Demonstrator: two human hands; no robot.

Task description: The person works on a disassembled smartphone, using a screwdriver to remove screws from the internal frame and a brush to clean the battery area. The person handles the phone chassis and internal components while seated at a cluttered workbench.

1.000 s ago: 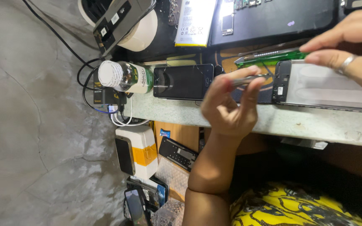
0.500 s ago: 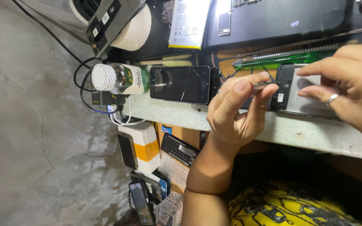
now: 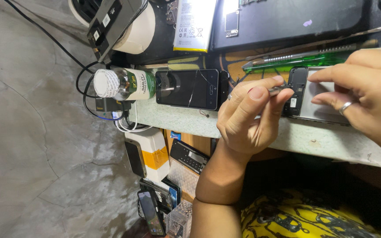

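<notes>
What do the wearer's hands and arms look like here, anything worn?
Both bare, no gloves or sleeves. The hand at frame right wears a plain silver ring. The centre hand shows a bare forearm, no watch or bands.

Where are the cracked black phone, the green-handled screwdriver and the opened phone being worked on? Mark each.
cracked black phone (image 3: 187, 88), head view, middle of its screen.
green-handled screwdriver (image 3: 300, 61), head view, on its translucent green handle.
opened phone (image 3: 320, 103), head view, bare silver inner plate.

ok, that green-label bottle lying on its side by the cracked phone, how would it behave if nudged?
The bottle lies on its round side, so it would probably roll. It sits near the bench edge, so it might drop off. Looks glassy, likely breakable.
</notes>
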